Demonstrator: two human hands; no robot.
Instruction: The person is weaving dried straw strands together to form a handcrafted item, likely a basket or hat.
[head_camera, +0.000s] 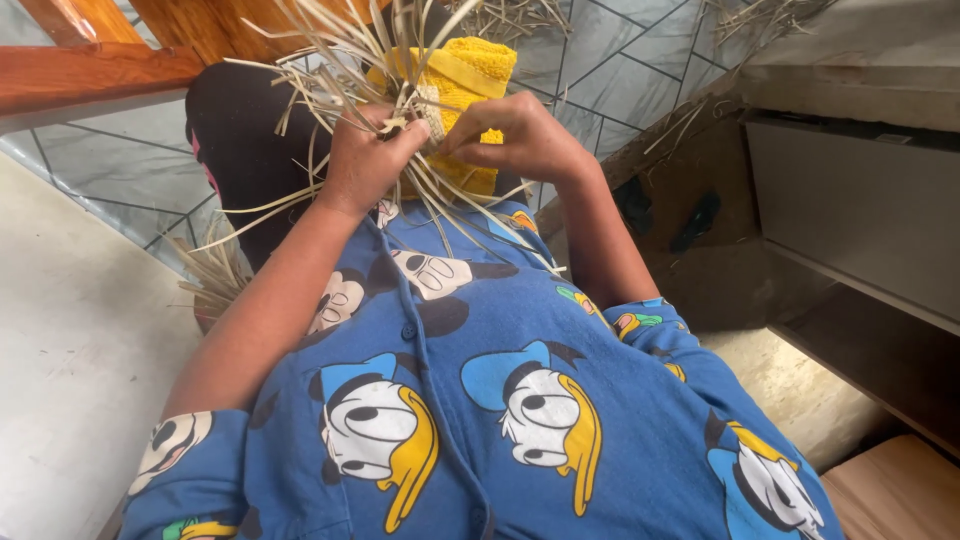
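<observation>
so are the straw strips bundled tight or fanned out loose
Fanned out loose. The pale straw strips splay in all directions from between the left hand and right hand, gathered only where both hands pinch them, before the yellow cloth.

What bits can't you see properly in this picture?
- Head view: the woven piece is mostly hidden by the left hand and right hand.
- The yellow towel is partly covered by the straw strips.
- The strips' upper ends are cut off by the top edge.
</observation>
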